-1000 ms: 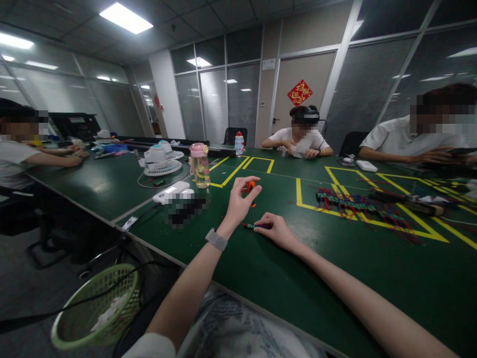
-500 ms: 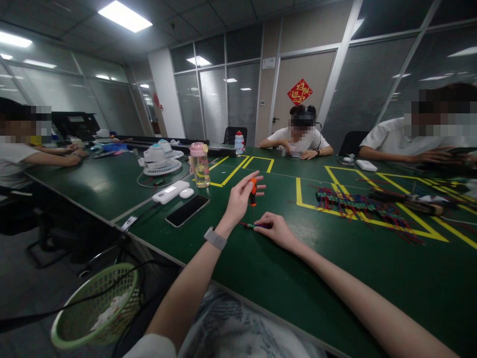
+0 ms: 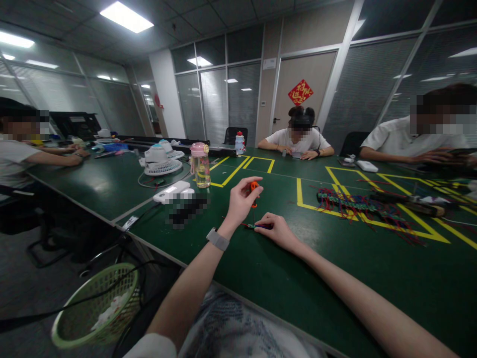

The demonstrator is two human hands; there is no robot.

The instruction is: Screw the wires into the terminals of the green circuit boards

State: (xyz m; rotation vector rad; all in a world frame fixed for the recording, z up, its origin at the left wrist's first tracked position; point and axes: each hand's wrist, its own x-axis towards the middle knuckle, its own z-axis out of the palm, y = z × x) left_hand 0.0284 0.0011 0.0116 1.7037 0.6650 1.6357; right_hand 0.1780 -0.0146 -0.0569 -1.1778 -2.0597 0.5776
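My left hand (image 3: 242,198) is closed round the orange and black handle of a screwdriver (image 3: 254,187), held upright. Its thin shaft points down at a small green circuit board (image 3: 250,226) lying on the green table (image 3: 238,263); whether the tip sits in a screw is too small to tell. Pressed low on the tabletop, my right hand (image 3: 278,229) pinches dark wires (image 3: 264,226) at the board's right end. A red wire leaves the board on the left.
Several wired circuit boards (image 3: 346,203) lie in a row at right, over yellow tape. To the left are a pink-lidded bottle (image 3: 200,164), a white power bank (image 3: 172,192), a blurred-out dark patch and a white fan (image 3: 161,164). A green basket (image 3: 128,283) stands below; several people sit around.
My left fingers have shifted round the screwdriver handle, the thumb now on its right side and the fingers less spread. My right hand stays at the board.
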